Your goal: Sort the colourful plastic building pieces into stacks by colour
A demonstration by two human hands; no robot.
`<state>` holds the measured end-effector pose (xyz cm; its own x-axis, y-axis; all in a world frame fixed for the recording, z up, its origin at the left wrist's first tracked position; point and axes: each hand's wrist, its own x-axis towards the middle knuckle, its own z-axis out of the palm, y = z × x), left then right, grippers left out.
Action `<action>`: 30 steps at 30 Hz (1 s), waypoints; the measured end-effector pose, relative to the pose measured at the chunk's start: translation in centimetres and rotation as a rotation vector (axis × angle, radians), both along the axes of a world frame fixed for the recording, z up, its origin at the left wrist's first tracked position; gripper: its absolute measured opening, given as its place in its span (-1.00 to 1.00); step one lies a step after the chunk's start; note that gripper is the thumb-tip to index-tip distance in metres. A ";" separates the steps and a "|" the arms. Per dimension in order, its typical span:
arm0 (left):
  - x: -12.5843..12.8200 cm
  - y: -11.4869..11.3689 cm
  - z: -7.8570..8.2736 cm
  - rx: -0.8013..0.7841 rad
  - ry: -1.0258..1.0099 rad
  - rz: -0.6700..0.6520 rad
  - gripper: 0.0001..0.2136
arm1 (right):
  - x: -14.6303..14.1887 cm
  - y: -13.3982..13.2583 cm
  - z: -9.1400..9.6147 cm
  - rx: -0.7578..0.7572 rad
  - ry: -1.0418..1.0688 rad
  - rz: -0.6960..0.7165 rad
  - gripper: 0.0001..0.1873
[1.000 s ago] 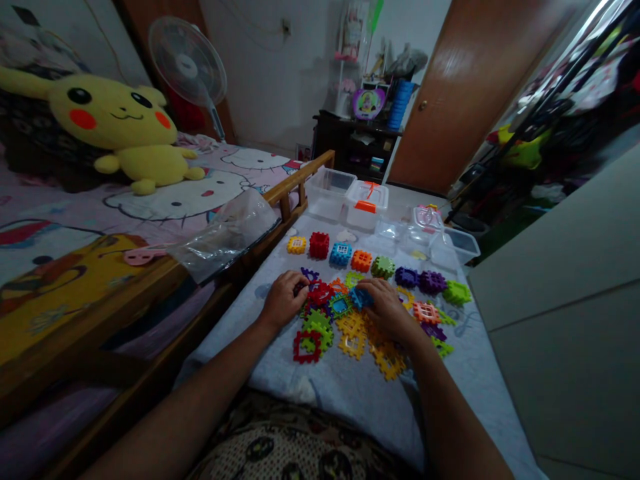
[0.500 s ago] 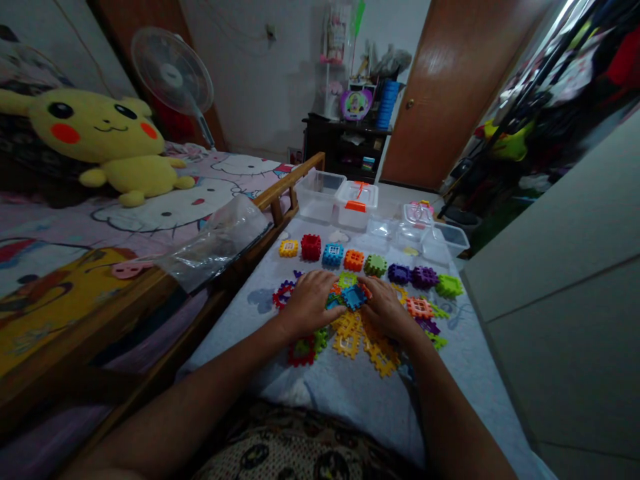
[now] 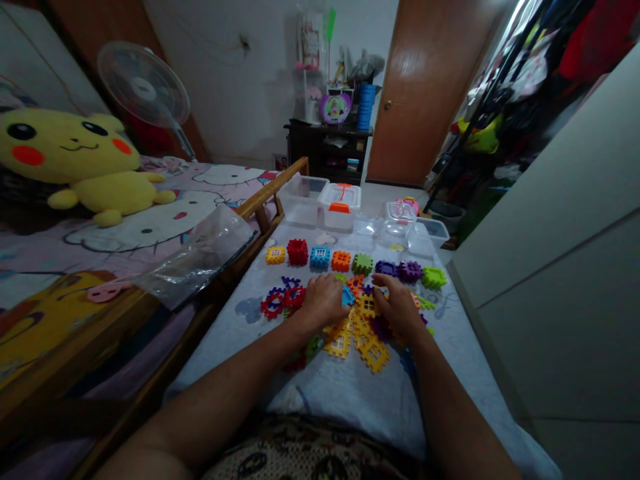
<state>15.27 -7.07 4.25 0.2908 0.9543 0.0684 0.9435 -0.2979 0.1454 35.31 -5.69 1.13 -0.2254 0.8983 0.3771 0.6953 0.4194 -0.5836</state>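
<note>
Both my hands lie on a heap of flat, toothed plastic tiles (image 3: pixel 373 350) on a pale cloth. My left hand (image 3: pixel 323 303) is curled, its fingertips on a blue tile (image 3: pixel 349 297). My right hand (image 3: pixel 400 308) is also curled, its thumb against a yellow tile (image 3: pixel 367 305) between the two hands. Red and blue tiles (image 3: pixel 280 300) lie just left of my left hand. Beyond the hands stands a row of assembled cubes, from a yellow cube (image 3: pixel 275 255) and a red cube (image 3: pixel 297 251) on the left to a green cube (image 3: pixel 433 277) on the right.
Clear plastic boxes (image 3: pixel 303 197), one with an orange latch (image 3: pixel 340 200), stand past the cubes. A crumpled plastic bag (image 3: pixel 200 253) hangs over the wooden bed rail (image 3: pixel 265 200) on the left. A white cabinet (image 3: pixel 550 233) closes the right side. A yellow plush (image 3: pixel 75 153) lies on the bed.
My left hand has moved right, off the red and purple tiles, to meet my right hand over the middle of the heap. The blue tile now sits at the left fingertips. The camera has tilted.
</note>
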 end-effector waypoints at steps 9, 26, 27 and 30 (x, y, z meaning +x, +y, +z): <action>-3.0 2.3 1.7 0.135 -0.074 -0.042 -0.67 | -0.3 0.0 -0.4 0.018 0.074 -0.031 -0.57; -7.5 12.4 3.1 -0.019 0.193 -0.122 -0.52 | -0.2 -0.2 -0.1 -0.027 0.025 -0.036 -0.61; -7.5 12.4 3.1 -0.033 0.209 -0.120 -0.53 | -0.2 -0.2 -0.1 -0.025 0.023 -0.035 -0.61; -7.3 12.4 3.4 -0.083 0.253 -0.116 -0.52 | -0.2 -0.1 -0.2 -0.015 0.019 -0.035 -0.61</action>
<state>7.92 5.37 7.63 0.3963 0.9130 -0.0973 0.9131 -0.4030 -0.0620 35.15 -5.79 0.91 -0.1864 0.9111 0.3678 0.6985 0.3861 -0.6025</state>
